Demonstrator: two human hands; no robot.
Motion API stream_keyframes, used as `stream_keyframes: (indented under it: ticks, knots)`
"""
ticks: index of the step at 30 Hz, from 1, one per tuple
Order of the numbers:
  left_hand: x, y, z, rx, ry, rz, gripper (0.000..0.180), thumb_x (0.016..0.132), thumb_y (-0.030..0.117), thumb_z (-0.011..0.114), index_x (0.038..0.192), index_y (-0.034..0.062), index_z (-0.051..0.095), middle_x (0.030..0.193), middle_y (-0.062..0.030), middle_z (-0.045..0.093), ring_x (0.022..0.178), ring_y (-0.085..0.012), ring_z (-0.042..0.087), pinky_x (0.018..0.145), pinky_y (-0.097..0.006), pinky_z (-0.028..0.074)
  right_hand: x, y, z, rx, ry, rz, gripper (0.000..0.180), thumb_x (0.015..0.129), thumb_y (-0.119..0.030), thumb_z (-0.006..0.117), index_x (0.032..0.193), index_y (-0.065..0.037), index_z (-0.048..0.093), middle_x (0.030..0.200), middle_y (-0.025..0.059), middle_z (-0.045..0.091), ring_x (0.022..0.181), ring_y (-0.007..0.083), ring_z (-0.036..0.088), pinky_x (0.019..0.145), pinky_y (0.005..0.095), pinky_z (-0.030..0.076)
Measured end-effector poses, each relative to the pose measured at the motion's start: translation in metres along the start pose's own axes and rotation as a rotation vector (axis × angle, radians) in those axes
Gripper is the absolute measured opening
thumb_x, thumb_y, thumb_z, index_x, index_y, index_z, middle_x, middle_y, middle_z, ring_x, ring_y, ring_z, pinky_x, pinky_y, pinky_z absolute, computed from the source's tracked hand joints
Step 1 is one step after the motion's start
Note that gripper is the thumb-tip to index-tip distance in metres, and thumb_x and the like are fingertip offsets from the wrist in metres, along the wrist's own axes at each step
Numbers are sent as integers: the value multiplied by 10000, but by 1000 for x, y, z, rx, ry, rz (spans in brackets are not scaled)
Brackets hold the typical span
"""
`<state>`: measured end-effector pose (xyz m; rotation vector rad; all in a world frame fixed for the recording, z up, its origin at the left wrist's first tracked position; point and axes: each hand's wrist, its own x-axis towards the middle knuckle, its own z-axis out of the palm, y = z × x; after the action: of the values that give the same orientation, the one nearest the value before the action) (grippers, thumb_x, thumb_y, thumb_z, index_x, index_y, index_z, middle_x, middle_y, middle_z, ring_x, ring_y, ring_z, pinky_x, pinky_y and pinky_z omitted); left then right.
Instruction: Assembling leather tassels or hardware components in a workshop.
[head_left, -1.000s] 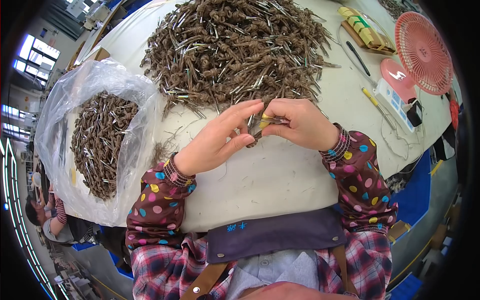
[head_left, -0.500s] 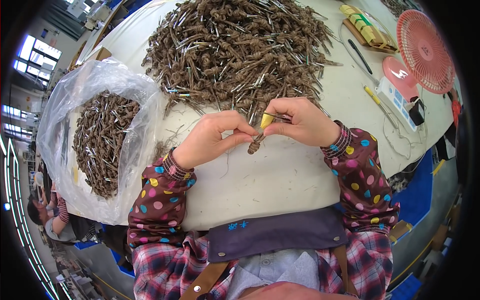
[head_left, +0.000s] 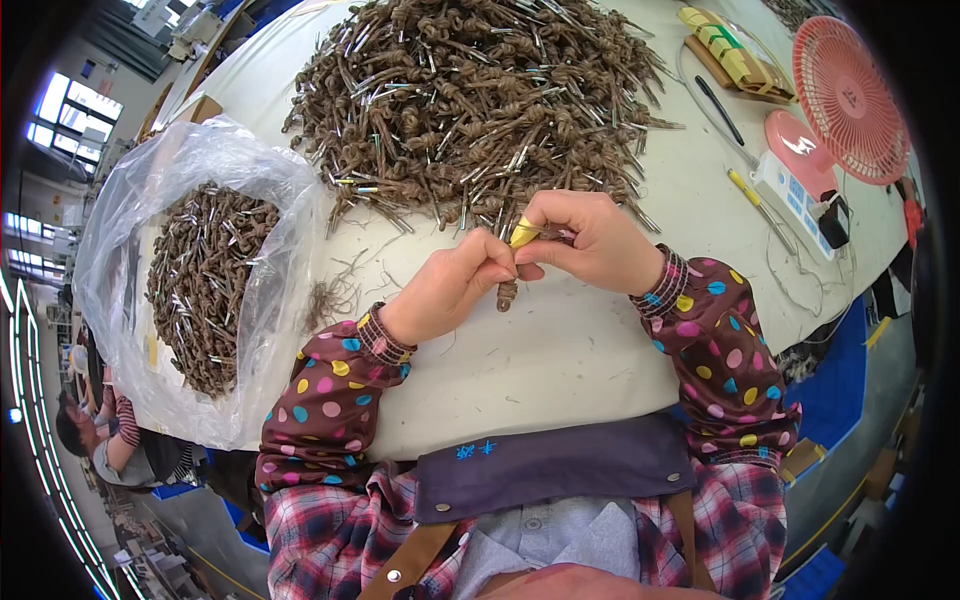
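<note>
Brown curl (head_left: 507,293) between hands (pinched)

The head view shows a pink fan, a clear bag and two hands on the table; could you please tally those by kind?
Pink fan: 1
Clear plastic bag: 1
Hands: 2, left hand and right hand, both pinching one brown curl
Total: 4
</note>
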<state>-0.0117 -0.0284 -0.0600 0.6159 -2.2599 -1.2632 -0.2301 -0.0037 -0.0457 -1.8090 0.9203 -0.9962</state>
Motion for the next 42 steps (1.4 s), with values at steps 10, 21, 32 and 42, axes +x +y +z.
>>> stream_keyframes:
  ticks: [10,21,32,42]
  knots:
    - [3,-5,4,-412,187,-80,62,977,96,450,990,36,439,877,-70,623,790,-102,565,719,-237,457,-3,-16,10,-331,403,-49,380,821,-288,693,1089,-66,541,820,48,596,632,223,610,551,303,482]
    - [3,-2,-1,121,343,-44,67,935,78,521,944,13,508,848,-92,596,775,-212,590,715,-291,466,-8,-20,14,-587,206,-12,304,839,-356,645,775,-82,531,716,50,555,589,246,567,498,342,427]
    - [3,-3,-3,200,247,20,62,867,30,574,908,33,526,856,-95,546,819,-273,527,736,-339,432,-8,-15,11,-569,143,0,278,825,-342,656,766,-88,560,708,47,579,607,244,579,514,347,432]
    - [2,0,-2,134,260,17,51,870,37,570,886,45,522,864,-86,558,824,-271,527,773,-343,420,-7,-19,3,-375,164,125,265,817,-315,688,789,-75,576,721,43,592,584,174,563,525,285,431]
